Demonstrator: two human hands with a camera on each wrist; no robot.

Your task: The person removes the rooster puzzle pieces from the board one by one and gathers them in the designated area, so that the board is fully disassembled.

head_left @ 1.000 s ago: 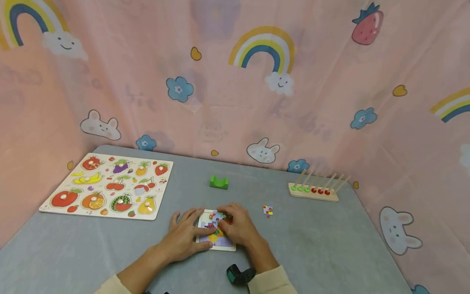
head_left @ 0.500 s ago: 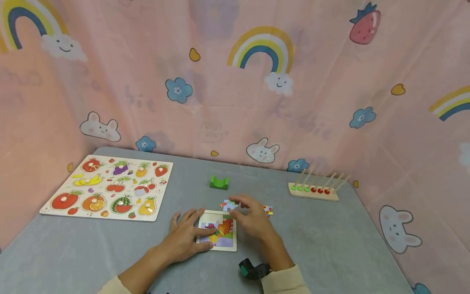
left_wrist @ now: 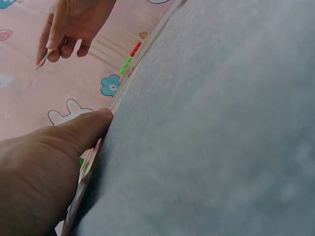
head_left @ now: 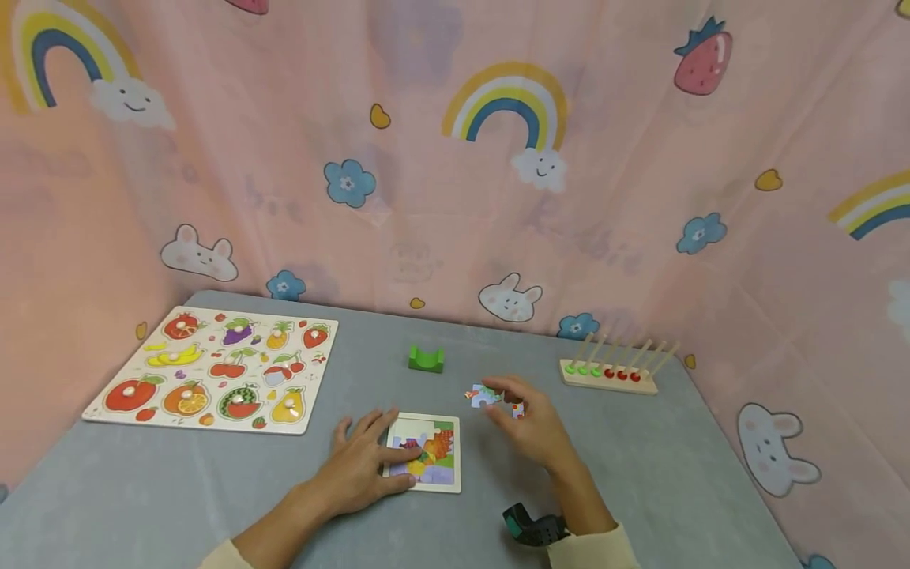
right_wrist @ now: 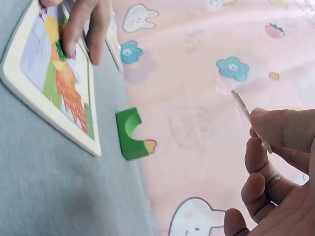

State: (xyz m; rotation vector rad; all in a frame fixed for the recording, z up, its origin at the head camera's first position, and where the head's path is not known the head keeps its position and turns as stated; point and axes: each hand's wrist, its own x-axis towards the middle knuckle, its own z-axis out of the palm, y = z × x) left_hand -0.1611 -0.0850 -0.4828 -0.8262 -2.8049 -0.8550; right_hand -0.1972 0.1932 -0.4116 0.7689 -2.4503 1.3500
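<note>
My right hand (head_left: pixel 533 427) pinches a jigsaw piece (head_left: pixel 484 396) between thumb and fingertips, raised over the table to the right of the puzzle tray (head_left: pixel 457 454). In the right wrist view the held piece (right_wrist: pixel 242 105) shows edge-on as a thin sliver. My left hand (head_left: pixel 364 465) rests with spread fingers on the tray's left side, fingertips on the picture. Fitted pieces show an orange and yellow picture with green and lilac, while the tray's upper left part is bare. Another loose jigsaw piece (head_left: pixel 517 410) lies on the table, partly hidden behind my right hand.
Beyond the tray stands a green block (head_left: pixel 426 362) with a curved notch. A fruit knob puzzle board (head_left: pixel 199 427) lies at the left. At the back right is a wooden peg rack (head_left: pixel 611 378) with green and red beads. A patterned pink curtain (head_left: pixel 426 197) hangs behind the table.
My right hand has lifted the jigsaw piece out of the tray's upper part and carried it to the right, near the other loose piece. My left hand has stayed on the tray.
</note>
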